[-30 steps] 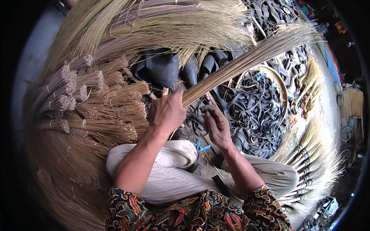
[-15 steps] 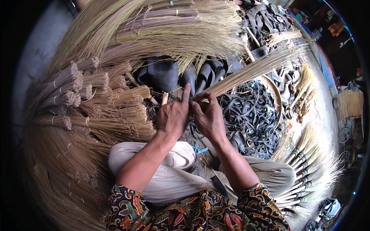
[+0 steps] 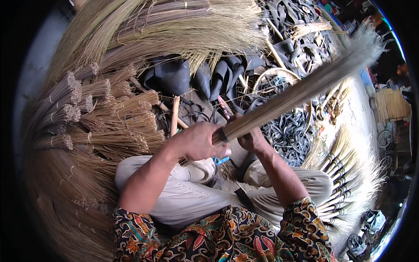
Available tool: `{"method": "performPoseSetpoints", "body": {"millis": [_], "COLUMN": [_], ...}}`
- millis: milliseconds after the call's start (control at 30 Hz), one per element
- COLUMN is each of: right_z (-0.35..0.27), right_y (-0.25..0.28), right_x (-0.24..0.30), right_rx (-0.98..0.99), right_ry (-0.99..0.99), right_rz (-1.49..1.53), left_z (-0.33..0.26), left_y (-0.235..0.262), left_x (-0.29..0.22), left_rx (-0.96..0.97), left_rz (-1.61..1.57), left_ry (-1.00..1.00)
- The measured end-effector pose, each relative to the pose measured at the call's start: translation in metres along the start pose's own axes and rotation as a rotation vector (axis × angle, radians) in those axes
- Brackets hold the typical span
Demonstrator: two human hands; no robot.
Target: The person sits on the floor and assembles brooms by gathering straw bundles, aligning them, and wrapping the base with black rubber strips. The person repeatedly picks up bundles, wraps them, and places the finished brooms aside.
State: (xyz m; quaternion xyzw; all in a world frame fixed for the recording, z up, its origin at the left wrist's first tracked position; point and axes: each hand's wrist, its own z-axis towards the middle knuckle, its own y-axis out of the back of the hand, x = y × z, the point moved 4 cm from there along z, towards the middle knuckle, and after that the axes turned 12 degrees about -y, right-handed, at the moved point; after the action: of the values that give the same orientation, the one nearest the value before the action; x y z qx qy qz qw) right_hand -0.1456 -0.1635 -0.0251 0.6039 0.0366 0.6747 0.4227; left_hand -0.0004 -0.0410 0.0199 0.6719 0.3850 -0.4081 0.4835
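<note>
In our left hand we grasped the stalk bundle, centre to upper right; our right hand, partly hidden, we couldn't read. Binding seemed in hand, next calling for steady tension

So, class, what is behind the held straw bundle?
Past the bundle, a round basket and tangled dark strips show; parts of both, and of the right hand, are covered by it.

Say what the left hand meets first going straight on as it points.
Probably the right hand, just beyond the left hand and partly hidden by the grass bundle; depth is unclear, so it might pass above.
</note>
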Motion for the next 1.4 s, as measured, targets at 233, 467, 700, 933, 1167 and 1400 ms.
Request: {"method": "performPoseSetpoints", "body": {"millis": [233,467,700,933,1167,1400], "right_z": [0.019,0.02,0.056,0.019,-0.029,-0.068], "right_y": [0.014,0.026,-0.018,-0.02,-0.037,0.0], "right_x": [0.039,0.065,0.037,0.058,0.055,0.028], "right_rx": [0.036,0.188,0.244,0.118,0.207,0.116], "right_ry": [-0.015,-0.623,-0.751,-0.726,-0.879,-0.725], "right_rz": [-0.203,-0.467,-0.085,0.679,0.529,-0.165], "left_z": [0.007,0.019,0.022,0.02,0.019,-0.001], "left_y": [-0.012,-0.005,-0.014,0.003,0.022,0.037], "left_x": [-0.001,0.031,0.054,0.059,0.048,0.022], "left_rx": [0.1,-0.366,-0.412,-0.457,-0.548,-0.376], "left_rz": [-0.225,0.451,0.58,0.584,0.607,0.225], "left_ry": [-0.16,0.105,0.102,0.202,0.243,0.203]}}
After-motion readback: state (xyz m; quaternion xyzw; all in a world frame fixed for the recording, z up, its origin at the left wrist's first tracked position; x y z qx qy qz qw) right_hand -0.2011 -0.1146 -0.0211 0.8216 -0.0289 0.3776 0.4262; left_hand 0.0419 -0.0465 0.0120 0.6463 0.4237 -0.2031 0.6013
